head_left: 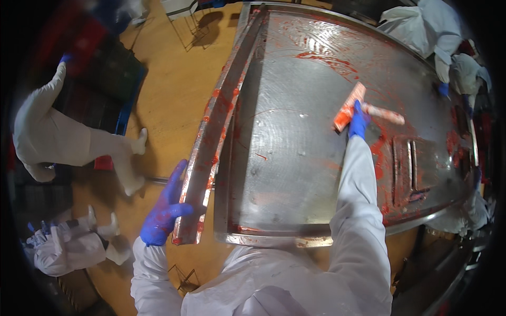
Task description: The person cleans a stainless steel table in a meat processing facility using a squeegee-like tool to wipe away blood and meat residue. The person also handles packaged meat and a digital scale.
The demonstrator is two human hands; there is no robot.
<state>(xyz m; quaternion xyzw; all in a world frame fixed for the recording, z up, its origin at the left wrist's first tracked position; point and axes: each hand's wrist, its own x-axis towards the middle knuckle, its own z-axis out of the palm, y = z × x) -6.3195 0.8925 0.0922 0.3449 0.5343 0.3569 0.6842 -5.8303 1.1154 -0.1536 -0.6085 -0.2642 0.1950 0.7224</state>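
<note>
1. Tool position: A pale, red-smeared T-shaped scraper (348, 109) is sitting over the middle of a wide stainless-steel counter with a raised rim (263, 240); blade contact cannot be confirmed.
2. Right grip: The blue-gloved right grip (359, 122) is grasping the scraper where its head and handle are meeting.
3. Channel position: A long, straight, silver metal channel with red-spotted edges (213, 126) is running along the counter's left side, its near end overhanging the ochre floor (168, 95).
4. Left grip: The blue-gloved left grip (162, 215) is lapping its thumb over the channel's left edge near that end; the forefinger is extending outside. Whether the hidden fingers are clamping cannot be told.
5. Handling, scraper: It is probably light and stiff, with a slippery wet surface. The handle or its junction is offering the best hold.
6. Handling, channel: It is likely rigid, awkwardly long and slick. Both side walls are offering holds; thin edges may be pressing into gloves.
</note>
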